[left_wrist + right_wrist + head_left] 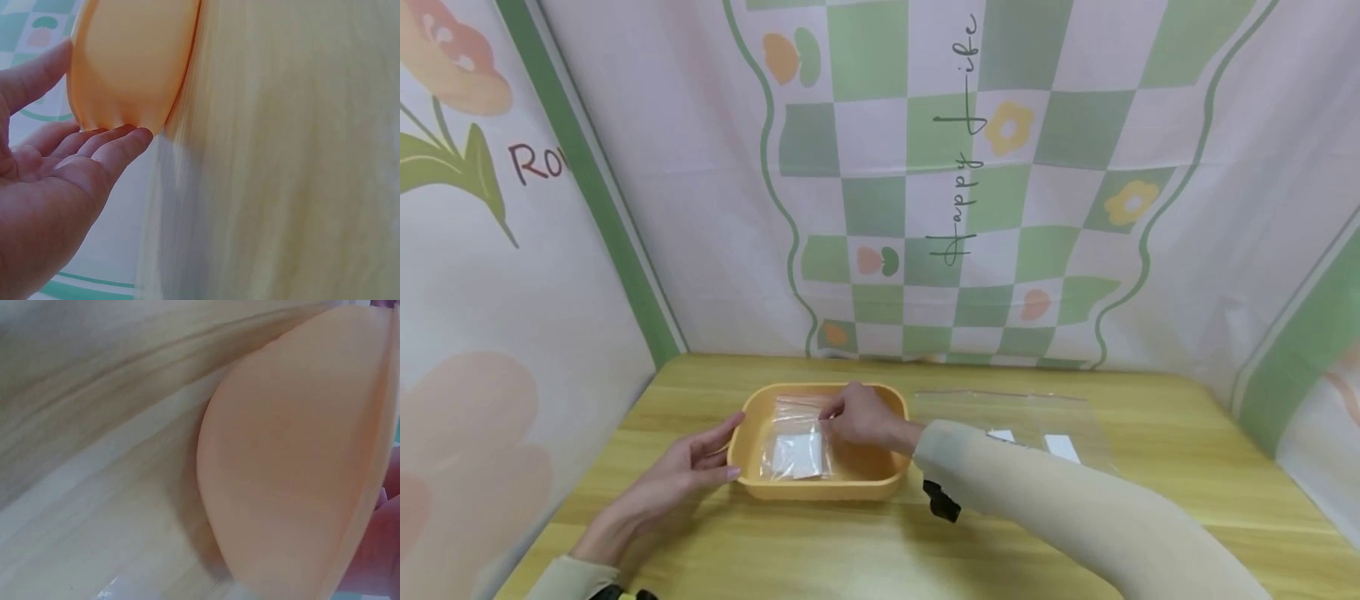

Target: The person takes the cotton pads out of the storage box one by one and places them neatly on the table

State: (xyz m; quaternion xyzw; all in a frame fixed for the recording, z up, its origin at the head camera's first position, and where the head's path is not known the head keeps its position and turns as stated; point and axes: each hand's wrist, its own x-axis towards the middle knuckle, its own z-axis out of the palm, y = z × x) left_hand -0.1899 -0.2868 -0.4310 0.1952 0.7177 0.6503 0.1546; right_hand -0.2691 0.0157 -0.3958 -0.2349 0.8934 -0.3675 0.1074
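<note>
An orange plastic basin (820, 490) stands on the table, and in its left half lies a small clear zip bag (788, 417) with white cards (797, 455) inside. My right hand (863, 417) reaches over the right side into the basin, thumb and fingertips pinching the bag's right edge. At the basin's left end, my left hand (688, 462) lays its extended fingers against the outer wall; the left wrist view shows this hand (62, 150) with the thumb up at the rim. In the right wrist view the basin's wall (287, 450) covers most of the right hand (372, 550).
A larger clear zip bag (977, 408) lies flat to the right of the basin, with white pieces (1062, 448) in it, partly under the right sleeve. The wooden table (760, 550) meets a patterned cloth backdrop (925, 317) at the back.
</note>
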